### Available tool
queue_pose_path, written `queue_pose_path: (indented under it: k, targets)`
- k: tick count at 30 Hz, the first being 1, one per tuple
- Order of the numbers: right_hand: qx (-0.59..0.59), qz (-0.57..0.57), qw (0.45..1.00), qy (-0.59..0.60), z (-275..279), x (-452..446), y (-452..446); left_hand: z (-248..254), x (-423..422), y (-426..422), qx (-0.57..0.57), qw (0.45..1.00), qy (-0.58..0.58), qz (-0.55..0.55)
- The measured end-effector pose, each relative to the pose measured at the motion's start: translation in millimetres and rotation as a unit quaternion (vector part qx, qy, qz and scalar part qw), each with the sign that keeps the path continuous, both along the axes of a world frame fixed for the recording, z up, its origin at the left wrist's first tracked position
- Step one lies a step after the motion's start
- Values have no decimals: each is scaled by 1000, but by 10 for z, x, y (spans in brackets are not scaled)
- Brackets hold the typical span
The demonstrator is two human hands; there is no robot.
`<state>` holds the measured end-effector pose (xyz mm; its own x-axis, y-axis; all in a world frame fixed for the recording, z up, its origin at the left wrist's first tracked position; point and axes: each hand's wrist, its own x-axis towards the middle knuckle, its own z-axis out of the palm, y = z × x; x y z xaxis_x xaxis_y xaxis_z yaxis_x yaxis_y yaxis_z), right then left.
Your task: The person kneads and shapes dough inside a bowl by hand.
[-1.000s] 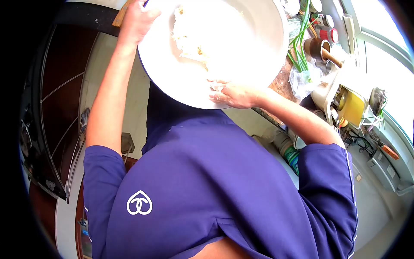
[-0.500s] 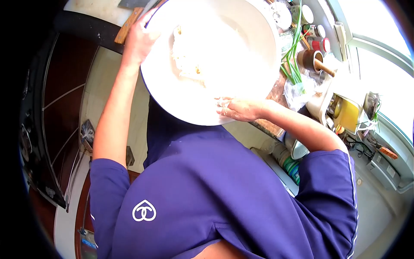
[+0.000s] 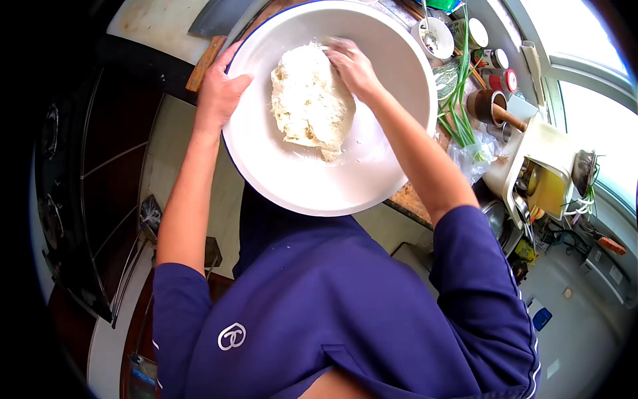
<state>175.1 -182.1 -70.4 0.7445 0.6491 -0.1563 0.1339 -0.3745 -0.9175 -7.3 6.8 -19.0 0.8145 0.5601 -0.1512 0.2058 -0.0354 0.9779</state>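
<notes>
A large white basin with a blue rim tilts towards me. In it lies a rough, shaggy lump of dough, left of the middle. My left hand holds the basin's left rim, thumb over the inside edge and fingers round the outside. Over the far right side of the dough is my right hand, its fingers stretched out and slightly blurred, at the dough's edge. Loose dough crumbs and flour dot the basin floor.
A cleaver with a wooden handle lies left of the basin. On the right are green onions, a small bowl with a spoon, several jars, a brown mortar with a pestle, and a utensil caddy under the window.
My right hand has moved from the basin's near rim up to the far right side of the dough. The dough now shows clearly instead of glaring white. My left hand keeps the rim.
</notes>
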Motion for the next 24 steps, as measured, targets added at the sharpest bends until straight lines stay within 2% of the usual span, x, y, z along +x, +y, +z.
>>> queue_pose_path:
  k: [1, 2, 3, 5, 8, 9, 11, 12, 13, 15, 16, 17, 19, 22, 23, 24]
  targets:
    - [4, -76, 988, 132, -98, -23, -196, -6, -5, -2, -2, 1000, -1, 4]
    - [-72, -111, 971, 199, -73, -54, -473, 4, 4, -1, -4, 1000, -4, 8]
    - [-144, -146, 943, 262, 44, -115, -733, 30, 21, -2, -5, 1000, -8, 10]
    - [-207, -177, 883, 383, 531, -353, -962, 68, 24, -33, -13, 1000, -15, 18]
    - [-223, -205, 886, 350, 436, -119, -786, 48, 38, -16, 5, 1000, 4, 22]
    - [-269, -76, 954, 106, 209, 155, -620, 63, 54, -3, 6, 1000, -4, 24]
    - [-320, 9, 941, -109, 332, 211, -115, 68, 27, -44, -3, 1000, -8, 26]
    - [-295, 19, 934, -202, 266, 156, 86, 45, 27, -21, -9, 1000, -8, 19]
    - [-251, 70, 932, -252, 193, 132, 110, 49, 24, -2, -4, 1000, 1, 9]
    - [-109, 39, 953, -278, 9, 122, -163, 83, -2, -1, -2, 1000, 20, -15]
    - [-98, -25, 985, -137, -76, 120, -372, 59, -3, 2, 3, 1000, 14, -12]
    - [-84, -91, 992, 8, -60, 74, -577, 29, -6, 9, 7, 1000, 8, -10]
    - [-176, -195, 948, 182, 273, -194, -862, 30, 16, 19, 18, 1000, 4, -7]
    - [-167, -300, 872, 348, 577, -222, -845, 42, 38, 7, 18, 1000, 0, 0]
    - [-145, -261, 898, 324, 397, -35, -766, 19, 24, 10, 7, 1000, -6, -6]
    - [-246, -111, 944, 191, 377, 180, -576, 4, 18, 17, -2, 1000, -11, -13]
